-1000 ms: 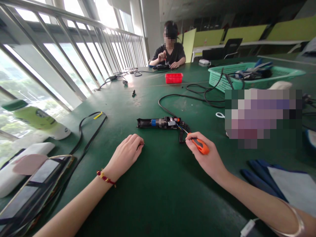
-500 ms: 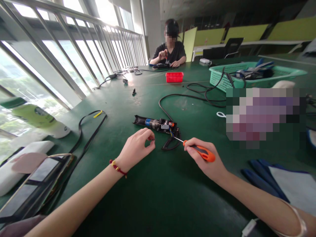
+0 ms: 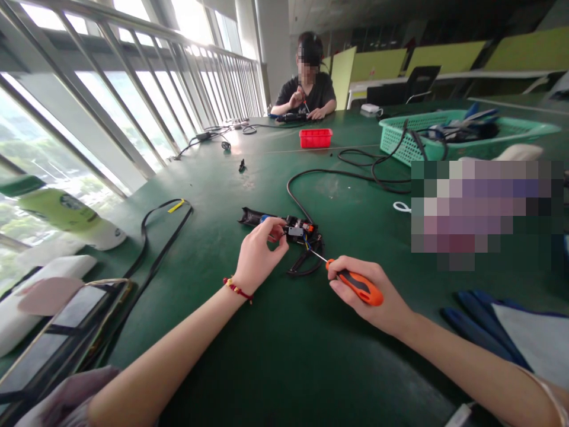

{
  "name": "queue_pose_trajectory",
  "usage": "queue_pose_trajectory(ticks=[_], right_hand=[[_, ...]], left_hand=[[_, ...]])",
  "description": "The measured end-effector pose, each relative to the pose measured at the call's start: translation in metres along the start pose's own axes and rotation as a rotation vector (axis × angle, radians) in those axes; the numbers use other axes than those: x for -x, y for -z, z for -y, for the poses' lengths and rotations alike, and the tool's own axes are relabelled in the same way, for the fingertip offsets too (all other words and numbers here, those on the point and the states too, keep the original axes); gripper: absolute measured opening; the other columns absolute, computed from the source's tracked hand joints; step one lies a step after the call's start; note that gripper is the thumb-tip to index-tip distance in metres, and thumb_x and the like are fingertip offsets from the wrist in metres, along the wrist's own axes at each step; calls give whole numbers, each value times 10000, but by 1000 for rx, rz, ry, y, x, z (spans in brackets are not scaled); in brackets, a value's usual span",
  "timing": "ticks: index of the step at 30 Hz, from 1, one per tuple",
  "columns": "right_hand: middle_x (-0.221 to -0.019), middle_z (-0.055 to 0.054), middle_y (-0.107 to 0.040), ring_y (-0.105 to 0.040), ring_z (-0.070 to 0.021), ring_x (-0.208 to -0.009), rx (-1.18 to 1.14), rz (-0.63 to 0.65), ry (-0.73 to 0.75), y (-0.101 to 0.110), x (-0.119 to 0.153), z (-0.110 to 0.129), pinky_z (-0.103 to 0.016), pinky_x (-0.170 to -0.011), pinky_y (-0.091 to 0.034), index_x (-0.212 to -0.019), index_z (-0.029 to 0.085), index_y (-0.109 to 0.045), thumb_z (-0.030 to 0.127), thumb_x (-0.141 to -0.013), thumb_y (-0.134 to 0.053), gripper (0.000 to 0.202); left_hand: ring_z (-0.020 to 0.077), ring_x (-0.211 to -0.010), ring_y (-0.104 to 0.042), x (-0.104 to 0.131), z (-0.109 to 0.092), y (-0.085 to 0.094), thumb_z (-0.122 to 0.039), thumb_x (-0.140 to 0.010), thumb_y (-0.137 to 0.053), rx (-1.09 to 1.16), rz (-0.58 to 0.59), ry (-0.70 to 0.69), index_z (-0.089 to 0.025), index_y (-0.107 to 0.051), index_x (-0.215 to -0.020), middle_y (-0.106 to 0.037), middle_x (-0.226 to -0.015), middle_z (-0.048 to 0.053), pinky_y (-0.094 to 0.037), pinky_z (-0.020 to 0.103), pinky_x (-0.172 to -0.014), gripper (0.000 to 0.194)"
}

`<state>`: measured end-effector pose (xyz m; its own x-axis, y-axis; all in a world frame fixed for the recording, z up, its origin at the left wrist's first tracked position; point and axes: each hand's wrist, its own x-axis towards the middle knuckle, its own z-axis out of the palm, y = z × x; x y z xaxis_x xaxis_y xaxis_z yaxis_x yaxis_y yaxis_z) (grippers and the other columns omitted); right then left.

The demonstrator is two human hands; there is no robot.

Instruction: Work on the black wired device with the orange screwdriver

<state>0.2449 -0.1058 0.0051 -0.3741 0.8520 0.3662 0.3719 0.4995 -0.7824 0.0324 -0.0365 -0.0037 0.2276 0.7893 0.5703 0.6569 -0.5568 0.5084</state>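
Observation:
An opened corded power tool [image 3: 296, 232], with a black housing and bare inner parts, lies on the green table. Blue and yellow wires and a small grey block show at its right end. My left hand [image 3: 261, 249] is at its near side, thumb and forefinger curled in a pinch on the tool's body; the fingertips are partly hidden. In my right hand [image 3: 371, 284] is an orange-and-black screwdriver [image 3: 362, 287], fingers wrapped round the handle. Its thin shaft points left toward the wires; I cannot tell whether the tip touches them.
The tool's black cable [image 3: 329, 172] runs back toward a green basket [image 3: 393, 142] of parts. A red tray [image 3: 315, 138] stands ahead, and a co-worker [image 3: 306, 89] sits beyond. At left are a bottle [image 3: 66, 207] and phone [image 3: 48, 350]; blue-and-white gloves [image 3: 528, 332] lie at right.
My left hand has moved right and forward onto the power tool. My right hand with the screwdriver has shifted slightly left and down, its shaft still near the wires.

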Motion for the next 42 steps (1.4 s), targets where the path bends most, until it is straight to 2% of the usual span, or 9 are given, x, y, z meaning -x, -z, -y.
queue_pose_trajectory(ticks=[4, 8, 18, 23, 27, 31, 34, 38, 42], right_hand=[[-688, 28, -507, -447, -80, -566, 22, 7, 0, -1, 1, -2, -212, -571, -367, -778, 183, -516, 232, -827, -536, 73], [-690, 28, -508, -443, -78, -563, 32, 11, -6, -2, 1, -2, -210, -566, -365, -780, 182, -512, 226, -821, -542, 67], [-690, 31, -508, -439, -73, -558, 33, 11, 5, -3, 0, -2, -203, -565, -366, -790, 181, -515, 222, -813, -554, 61], [-694, 30, -508, -441, -74, -561, 38, 16, 2, -2, 0, -1, -203, -559, -364, -788, 180, -515, 216, -811, -555, 59], [-690, 31, -504, -440, -76, -559, 43, 10, 4, -2, 1, -1, -208, -561, -364, -791, 182, -514, 220, -813, -552, 58], [-707, 23, -523, -455, -83, -570, 59, 18, -9, -2, 2, -2, -218, -571, -373, -805, 180, -531, 226, -810, -557, 53], [-728, 14, -555, -488, -87, -589, 42, -18, -19, -2, 2, -2, -218, -588, -391, -819, 177, -550, 215, -814, -548, 38], [-666, 31, -533, -475, -77, -522, -24, -169, -92, -2, 2, -1, -204, -523, -390, -851, 179, -557, 207, -826, -522, 52], [-670, 37, -530, -470, -67, -478, -64, -234, -158, -3, 1, -2, -201, -484, -392, -882, 182, -548, 212, -824, -520, 71]], left_hand=[[109, -715, -593, -4, 2, -3, -140, -794, -538, 7, -56, -65, -181, -600, -845, -631, -835, 2, -508, 230, -694, 90], [121, -743, -599, -8, 4, -5, -189, -832, -548, -37, -83, -93, -182, -622, -859, -651, -863, 9, -506, 247, -703, 79], [139, -779, -575, -13, 7, -7, -223, -855, -547, -118, -52, -151, -178, -608, -822, -628, -804, 9, -470, 254, -699, 83], [146, -791, -561, -13, 6, -6, -203, -872, -516, -196, -30, -235, -168, -595, -820, -615, -810, 20, -467, 264, -722, 101], [154, -818, -565, -10, 5, -6, -193, -892, -474, -308, 2, -315, -157, -609, -872, -621, -842, 39, -479, 269, -745, 141], [162, -866, -572, -8, 5, -5, -180, -900, -445, -364, 27, -313, -158, -608, -945, -630, -894, 50, -484, 277, -767, 170], [160, -854, -577, -8, 4, -4, -181, -896, -446, -359, 0, -280, -166, -602, -947, -634, -893, 46, -485, 281, -763, 165], [156, -855, -582, -7, -2, -4, -173, -888, -457, -302, -64, -330, -159, -595, -967, -643, -902, 49, -481, 284, -780, 160], [144, -850, -584, -7, -9, -8, -193, -886, -482, -242, -10, -389, -173, -606, -909, -660, -895, 31, -470, 279, -782, 128]])
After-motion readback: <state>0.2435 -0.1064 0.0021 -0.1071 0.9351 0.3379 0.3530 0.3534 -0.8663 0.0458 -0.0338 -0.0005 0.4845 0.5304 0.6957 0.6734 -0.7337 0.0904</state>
